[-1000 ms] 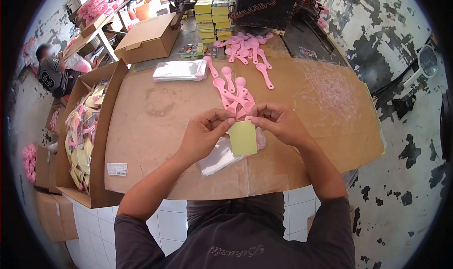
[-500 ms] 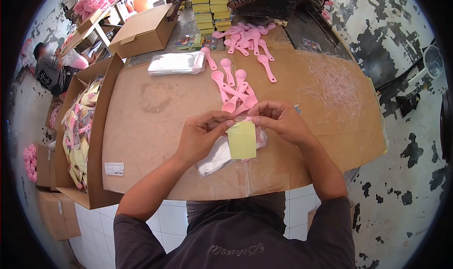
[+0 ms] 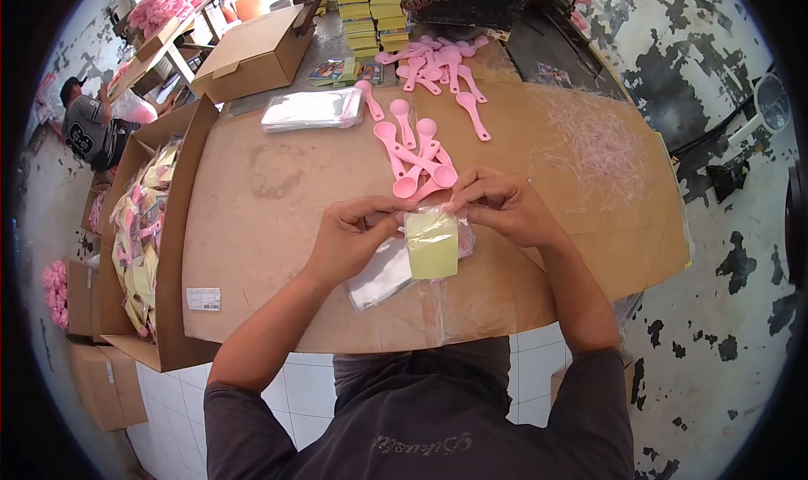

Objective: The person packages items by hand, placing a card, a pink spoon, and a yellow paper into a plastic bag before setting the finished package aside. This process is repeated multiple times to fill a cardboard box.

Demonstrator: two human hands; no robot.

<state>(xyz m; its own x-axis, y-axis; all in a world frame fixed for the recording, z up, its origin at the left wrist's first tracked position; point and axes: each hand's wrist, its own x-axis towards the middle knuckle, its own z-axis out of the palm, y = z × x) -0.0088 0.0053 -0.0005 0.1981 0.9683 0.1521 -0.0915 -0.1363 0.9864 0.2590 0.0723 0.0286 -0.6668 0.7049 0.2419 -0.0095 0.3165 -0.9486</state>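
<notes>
A clear plastic bag with a yellow card (image 3: pixel 433 249) in it hangs between my two hands. My left hand (image 3: pixel 358 236) is closed in a pinch at the bag's upper left edge. At the upper right corner, the thumb and fingers of my right hand (image 3: pixel 505 206) pinch the plastic. Light glints off the film across the card's top. Underneath lies a stack of clear bags (image 3: pixel 379 276), partly covered by the card and my left hand. Just beyond my fingertips is a small pile of pink spoons (image 3: pixel 417 164).
More pink spoons (image 3: pixel 438 63) are heaped at the back, near stacked yellow cards (image 3: pixel 358 17). Another pack of clear bags (image 3: pixel 311 111) lies back left. A long carton (image 3: pixel 198 177) of filled bags stands left. Loose plastic strips (image 3: pixel 593 139) lie right. A person (image 3: pixel 88 122) sits far left.
The plastic now covers the card's top edge, and glare shows on it. My hands have spread slightly apart, the right one turning a little. The camera view has shifted slightly.
</notes>
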